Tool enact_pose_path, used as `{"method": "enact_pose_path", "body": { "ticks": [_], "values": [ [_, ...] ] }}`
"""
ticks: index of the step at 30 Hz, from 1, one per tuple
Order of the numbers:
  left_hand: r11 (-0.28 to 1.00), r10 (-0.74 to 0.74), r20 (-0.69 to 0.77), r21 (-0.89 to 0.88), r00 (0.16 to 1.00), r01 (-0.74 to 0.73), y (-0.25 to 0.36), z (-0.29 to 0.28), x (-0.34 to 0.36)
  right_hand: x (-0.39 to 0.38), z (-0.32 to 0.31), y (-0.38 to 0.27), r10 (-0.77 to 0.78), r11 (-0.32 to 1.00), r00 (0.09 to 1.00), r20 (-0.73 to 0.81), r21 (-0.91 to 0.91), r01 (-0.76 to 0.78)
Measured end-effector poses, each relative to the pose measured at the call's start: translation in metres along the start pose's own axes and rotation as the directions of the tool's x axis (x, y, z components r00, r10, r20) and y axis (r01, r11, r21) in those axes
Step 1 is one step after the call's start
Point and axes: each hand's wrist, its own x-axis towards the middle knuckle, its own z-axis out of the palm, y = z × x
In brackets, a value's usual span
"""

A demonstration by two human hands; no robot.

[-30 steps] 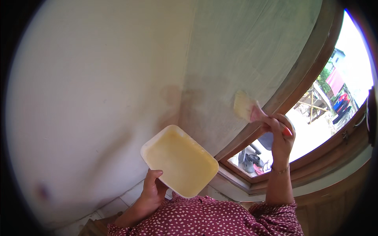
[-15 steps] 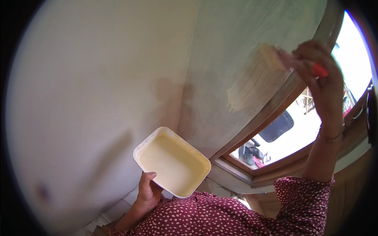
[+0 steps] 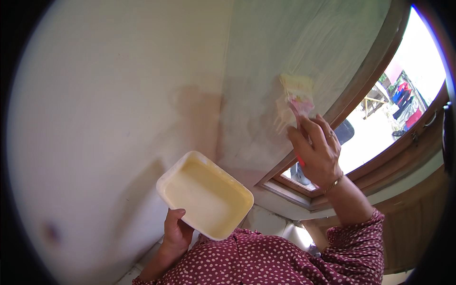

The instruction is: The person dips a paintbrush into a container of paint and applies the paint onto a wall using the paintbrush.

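My left hand (image 3: 176, 231) grips a white rectangular tub (image 3: 165, 176) by its near left edge, thumb over the rim. Pale cream paint (image 3: 204, 197) lies inside the tub. My right hand (image 3: 319, 151) is closed around the handle of a wide paintbrush (image 3: 300, 99); a bit of red shows on the handle below my fingers. The brush's cream-coated bristles point up and rest against the greenish-grey wall (image 3: 256, 71), beside a wet cream patch with ragged drips.
A pale wall (image 3: 109, 95) fills the left side and meets the greenish one at a corner. On the right runs a brown wooden window frame (image 3: 368, 71), close to my right arm. Outside, brightly lit, are hanging clothes (image 3: 404, 102) and a dark rounded object (image 3: 344, 132).
My right hand has swung down and left with the brush, from near the window frame to the wall's wet patch. The tub in my left hand has barely shifted.
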Motion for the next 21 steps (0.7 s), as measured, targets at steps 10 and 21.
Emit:
{"method": "enact_pose_path", "body": {
  "ticks": [10,21],
  "values": [
    [0.999,0.019,-0.009,0.042,1.0,-0.018,-0.005,-0.007,0.003,-0.097,0.076,-0.062,0.082,0.843,0.772,0.631,0.369,-0.392],
    [0.998,-0.047,0.122,-0.024,0.991,0.051,-0.003,-0.015,0.006,0.073,-0.088,0.073,0.183,0.971,0.977,-0.105,0.174,-0.163]
  ]
}}
